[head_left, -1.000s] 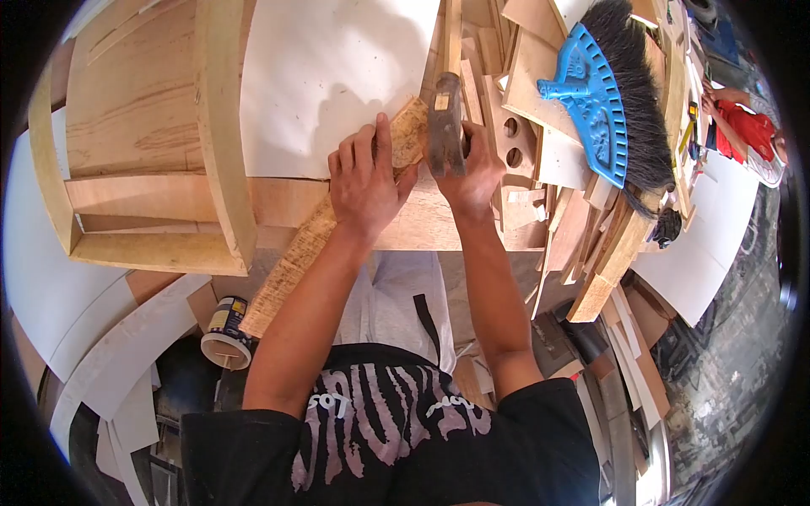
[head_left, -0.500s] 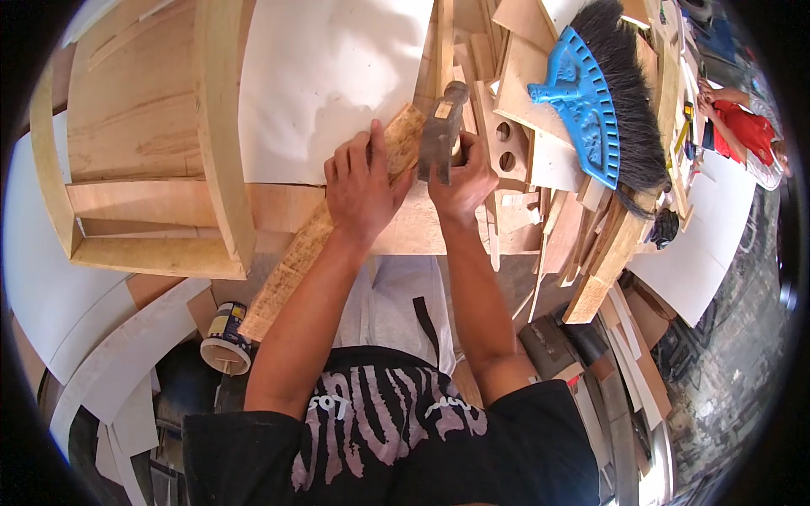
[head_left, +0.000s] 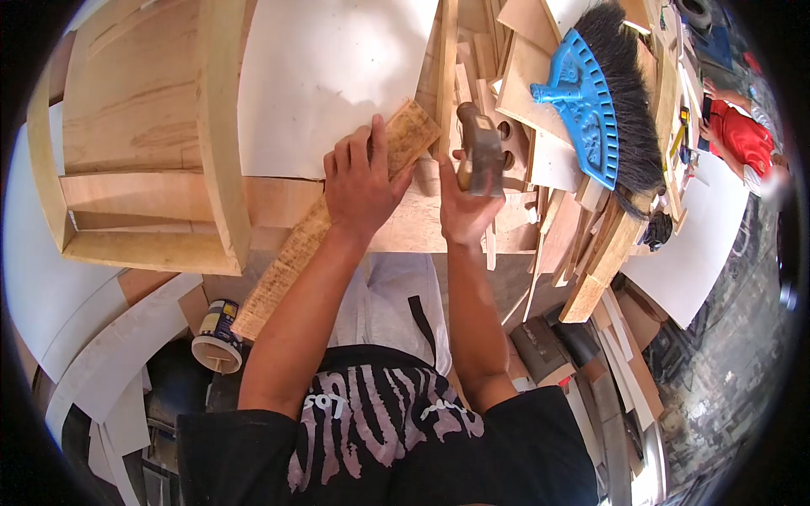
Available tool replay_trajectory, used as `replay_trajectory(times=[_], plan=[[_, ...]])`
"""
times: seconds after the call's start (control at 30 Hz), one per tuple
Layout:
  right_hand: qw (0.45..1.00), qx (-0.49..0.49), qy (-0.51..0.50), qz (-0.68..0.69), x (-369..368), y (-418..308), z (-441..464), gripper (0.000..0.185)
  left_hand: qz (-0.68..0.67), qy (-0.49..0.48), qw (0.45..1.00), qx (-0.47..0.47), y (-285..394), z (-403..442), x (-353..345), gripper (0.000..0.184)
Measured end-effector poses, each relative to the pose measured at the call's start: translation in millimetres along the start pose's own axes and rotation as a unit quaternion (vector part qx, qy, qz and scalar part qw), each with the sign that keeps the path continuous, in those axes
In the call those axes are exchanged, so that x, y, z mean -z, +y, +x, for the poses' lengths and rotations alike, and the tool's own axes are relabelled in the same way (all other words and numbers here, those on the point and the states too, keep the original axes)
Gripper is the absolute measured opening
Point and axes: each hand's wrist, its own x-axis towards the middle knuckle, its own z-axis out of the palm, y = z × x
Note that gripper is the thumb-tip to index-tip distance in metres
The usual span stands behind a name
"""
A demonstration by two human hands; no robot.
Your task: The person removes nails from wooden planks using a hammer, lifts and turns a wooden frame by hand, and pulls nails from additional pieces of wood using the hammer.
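My left hand [head_left: 363, 185] grips a rough wooden plank [head_left: 283, 274], its fingers laid over the top face and its thumb along the right edge. The plank slants from near my left forearm up to the bench, its far end [head_left: 415, 126] sticking out past my fingers. My right hand [head_left: 469, 215] is closed around a hammer, just right of the plank and apart from it. The dark hammer head [head_left: 483, 152] stands above my fist, slightly blurred, and most of the handle is hidden.
A curved wooden frame [head_left: 221, 126] and a white sheet [head_left: 329, 51] lie at the left and back. Wood offcuts [head_left: 523, 93] and a blue broom head [head_left: 582, 110] are on the right. A paint can [head_left: 218, 341] is below left. A person in red [head_left: 742, 135] is far right.
The hammer and my right hand have moved right, away from the plank's end, and the hammer head has turned. My left hand stays in place on the plank.
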Motion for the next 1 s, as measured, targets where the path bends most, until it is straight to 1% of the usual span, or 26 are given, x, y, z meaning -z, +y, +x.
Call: replay_trajectory(times=[0.03, 0.07, 0.17, 0.2, 0.3, 0.37, 0.4, 0.43, 0.5, 0.53, 0.67, 0.7, 0.77, 0.8, 0.87, 0.93, 1.0], plan=[[1.000, 0.001, -0.001, -0.001, 3, -1, 0, 0.033, 0.001, 0.010, 1.000, -0.002, 0, 0, -1, 0.093], [0.998, -0.057, -0.014, 0.034, 9, -1, 1, 0.031, 0.003, 0.020, 1.000, -0.005, 0, 0, -2, 0.093], [0.983, -0.165, -0.068, 0.052, 27, -21, 0, 0.024, 0.004, 0.015, 1.000, -0.002, 0, 0, 0, 0.093], [0.991, -0.108, -0.074, -0.005, 30, -21, -2, 0.023, 0.003, 0.016, 1.000, -0.001, 0, 0, 0, 0.093], [0.994, -0.002, -0.093, -0.056, 34, -23, -10, 0.019, 0.004, 0.010, 1.000, 0.002, 1, 1, 1, 0.092], [0.983, 0.121, -0.121, -0.067, 35, -29, -14, 0.022, 0.002, 0.015, 1.000, -0.003, 0, 1, 2, 0.091], [0.987, 0.056, -0.135, -0.060, 35, -38, -20, 0.024, 0.001, 0.015, 1.000, -0.002, 0, 1, 1, 0.091], [0.987, 0.056, -0.136, -0.062, 35, -42, -21, 0.024, 0.004, 0.016, 1.000, -0.003, 0, 1, 0, 0.091], [0.974, 0.042, -0.176, -0.136, 34, -47, -21, 0.025, 0.005, 0.018, 1.000, -0.003, 0, 0, 0, 0.091], [0.980, 0.077, -0.147, -0.106, 30, -49, -17, 0.023, 0.003, 0.018, 1.000, -0.004, 0, 0, 0, 0.091], [0.985, 0.103, -0.123, -0.071, 23, -49, -13, 0.022, -0.004, 0.019, 1.000, -0.002, -1, 0, -1, 0.090], [0.983, 0.068, -0.138, -0.095, 24, -54, -12, 0.021, -0.005, 0.019, 1.000, -0.002, 0, -1, -1, 0.090], [0.980, 0.033, -0.151, -0.121, 26, -54, -14, 0.020, -0.003, 0.011, 1.000, 0.006, 0, 0, 0, 0.089], [0.981, 0.006, -0.150, -0.121, 28, -54, -15, 0.020, -0.003, 0.012, 1.000, 0.008, 1, 2, 1, 0.089], [0.988, -0.019, -0.127, -0.082, 33, -56, -17, 0.022, 0.006, 0.033, 0.999, -0.006, 0, 1, 3, 0.085], [0.991, -0.041, -0.106, -0.074, 42, -48, -27, 0.026, 0.005, 0.020, 1.000, -0.001, 0, -1, 1, 0.087], [0.983, 0.007, -0.128, -0.132, 38, -37, -32, 0.029, 0.007, 0.010, 1.000, 0.002, -1, 0, -2, 0.088]])
